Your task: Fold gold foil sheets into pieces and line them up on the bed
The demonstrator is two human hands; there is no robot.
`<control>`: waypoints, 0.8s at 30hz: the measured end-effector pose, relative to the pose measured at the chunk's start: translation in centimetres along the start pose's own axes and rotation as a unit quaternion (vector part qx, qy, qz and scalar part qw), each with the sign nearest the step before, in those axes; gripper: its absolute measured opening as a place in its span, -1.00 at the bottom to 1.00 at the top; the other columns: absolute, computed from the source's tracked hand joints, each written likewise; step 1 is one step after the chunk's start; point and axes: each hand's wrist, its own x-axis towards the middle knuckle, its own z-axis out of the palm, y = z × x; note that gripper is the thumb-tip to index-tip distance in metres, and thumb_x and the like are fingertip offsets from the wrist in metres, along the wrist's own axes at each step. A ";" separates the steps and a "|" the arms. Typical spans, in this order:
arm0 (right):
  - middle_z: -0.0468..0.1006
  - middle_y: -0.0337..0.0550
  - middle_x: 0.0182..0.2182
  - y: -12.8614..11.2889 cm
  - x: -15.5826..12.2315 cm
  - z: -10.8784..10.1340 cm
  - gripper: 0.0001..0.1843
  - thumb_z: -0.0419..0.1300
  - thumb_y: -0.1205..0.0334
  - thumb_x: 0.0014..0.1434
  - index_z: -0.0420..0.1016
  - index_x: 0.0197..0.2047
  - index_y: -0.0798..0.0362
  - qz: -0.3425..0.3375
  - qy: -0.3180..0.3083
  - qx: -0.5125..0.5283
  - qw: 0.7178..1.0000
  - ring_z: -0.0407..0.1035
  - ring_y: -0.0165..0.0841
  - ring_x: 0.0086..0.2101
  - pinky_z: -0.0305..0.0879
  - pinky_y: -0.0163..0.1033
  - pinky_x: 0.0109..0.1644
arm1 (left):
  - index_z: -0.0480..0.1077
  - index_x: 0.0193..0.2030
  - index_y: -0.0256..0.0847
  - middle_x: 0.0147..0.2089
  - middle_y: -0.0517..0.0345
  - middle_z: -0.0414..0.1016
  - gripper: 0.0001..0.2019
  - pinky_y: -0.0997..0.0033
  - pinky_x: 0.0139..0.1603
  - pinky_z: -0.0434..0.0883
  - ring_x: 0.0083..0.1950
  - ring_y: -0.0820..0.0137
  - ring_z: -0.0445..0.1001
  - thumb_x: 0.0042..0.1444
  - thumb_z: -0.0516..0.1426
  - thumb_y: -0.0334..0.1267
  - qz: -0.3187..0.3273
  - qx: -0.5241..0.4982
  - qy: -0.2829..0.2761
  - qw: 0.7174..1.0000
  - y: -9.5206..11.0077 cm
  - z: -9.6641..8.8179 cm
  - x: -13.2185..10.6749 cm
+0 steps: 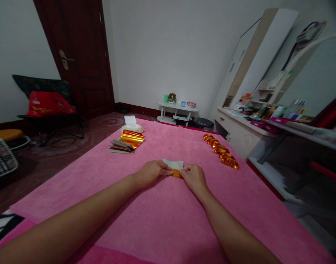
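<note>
On the pink cloth in front of me lies a sheet of gold foil paper (pixel 176 173), its pale backing showing along the far part and a gold band folded over at the near part. My left hand (pixel 154 173) presses the sheet's left end, fingers closed together on it. The right end is pinched between thumb and fingers of my right hand (pixel 194 178). Farther right, several folded gold foil pieces (pixel 221 151) form a row. To the left sits a stack of gold foil sheets (pixel 131 138) beside a pile of greyish-brown paper (pixel 121 146).
A pink cloth (pixel 157 220) covers the table. Behind the foil stack stands a white pack with its lid up (pixel 132 126). A dresser with cosmetics (pixel 239 126) is along the right, a chair with a red bag (pixel 49 103) at left, and a low white stand (pixel 176 106) by the wall.
</note>
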 end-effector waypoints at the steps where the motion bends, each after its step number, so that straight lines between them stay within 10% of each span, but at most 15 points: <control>1: 0.48 -0.24 -0.60 0.1 0.4 -0.1 -0.82 0.15 0.23 -0.02 0.46 -0.59 0.04 -0.007 -0.006 0.000 1.000 0.32 -0.43 -0.54 0.03 -0.38 -0.50 | 0.41 0.04 -0.03 -0.06 0.13 0.51 -0.70 0.46 -0.11 0.31 -0.09 0.41 0.44 0.29 -0.07 -0.22 0.009 0.014 -0.010 1.000 0.2 -0.3 -0.1; 10: 0.54 -0.17 -0.49 0.9 4.7 -0.9 -0.87 0.18 0.19 0.00 0.50 -0.51 0.00 0.007 -0.030 -0.129 0.991 0.39 -0.34 -0.45 0.06 -0.32 -0.46 | 0.43 -0.03 -0.13 -0.20 0.02 0.50 -0.72 0.33 -0.19 0.30 -0.17 0.29 0.37 0.26 -0.05 -0.24 -0.075 0.134 -0.017 0.988 2.3 1.1 2.6; 15: 0.53 0.02 -0.18 -0.9 3.1 -0.1 -0.75 0.10 0.27 0.09 0.49 -0.15 0.03 -0.047 0.023 -0.124 0.991 0.35 -0.17 -0.09 0.20 -0.14 -0.05 | 0.39 0.05 -0.09 -0.13 0.02 0.49 -0.69 0.30 -0.13 0.31 -0.14 0.26 0.36 0.24 -0.05 -0.28 -0.083 0.103 -0.021 0.991 2.3 1.4 2.5; 19: 0.20 0.03 0.22 -3.6 0.8 1.2 -0.37 -0.03 0.08 0.22 0.02 0.31 0.07 -0.124 -0.026 0.096 0.987 0.08 -0.22 0.20 0.01 -0.10 0.22 | 0.44 -0.02 -0.17 -0.12 0.00 0.50 -0.72 0.31 -0.07 0.33 -0.12 0.26 0.40 0.18 0.00 -0.35 -0.118 0.047 0.008 0.992 2.1 1.7 2.3; 24: -0.15 0.02 0.35 -4.9 -0.3 1.6 -0.13 -0.18 -0.25 0.22 -0.40 0.39 0.09 -0.075 -0.174 0.184 0.964 -0.23 -0.26 0.31 -0.20 -0.08 0.32 | 0.44 -0.04 -0.24 -0.12 -0.03 0.52 -0.69 0.34 -0.05 0.36 -0.13 0.28 0.45 0.14 -0.01 -0.43 -0.162 -0.010 0.035 0.986 2.2 2.1 2.3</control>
